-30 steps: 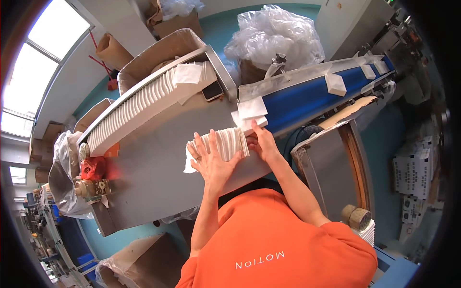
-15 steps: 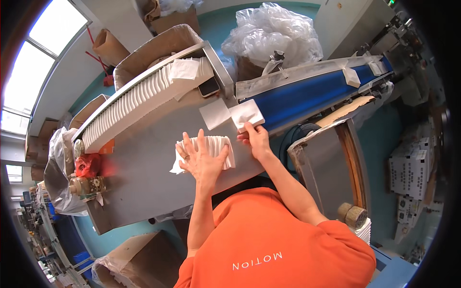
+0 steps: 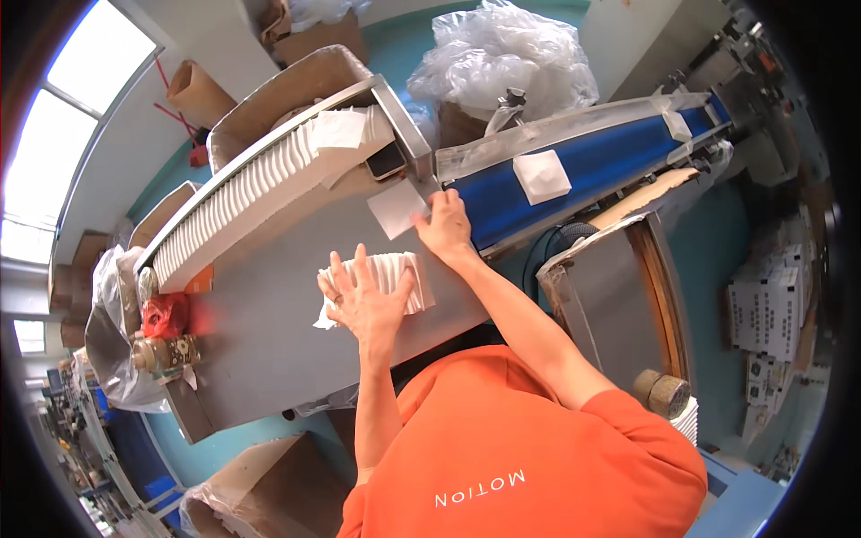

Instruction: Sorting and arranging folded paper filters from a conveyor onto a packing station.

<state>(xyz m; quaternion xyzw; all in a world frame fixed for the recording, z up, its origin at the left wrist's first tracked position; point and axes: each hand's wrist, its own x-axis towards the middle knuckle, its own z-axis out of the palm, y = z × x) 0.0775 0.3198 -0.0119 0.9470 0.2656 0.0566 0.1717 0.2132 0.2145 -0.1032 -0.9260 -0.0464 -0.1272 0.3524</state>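
Observation:
My left hand lies flat with fingers spread on a small stack of white folded napkins on the grey metal table. My right hand reaches forward and pinches a single white square sheet near the table's far edge. A long row of white folded napkins runs along the metal chute at the back. On the blue conveyor belt a white napkin pack lies by itself.
A dark phone lies by the chute end. A red bag and a tape roll sit at the table's left end. Cardboard boxes and clear plastic bags stand behind. A metal cabinet is right.
A white pack has moved from the table's edge out onto the blue belt. My right hand has shifted forward onto a single sheet; my left hand still presses the stack.

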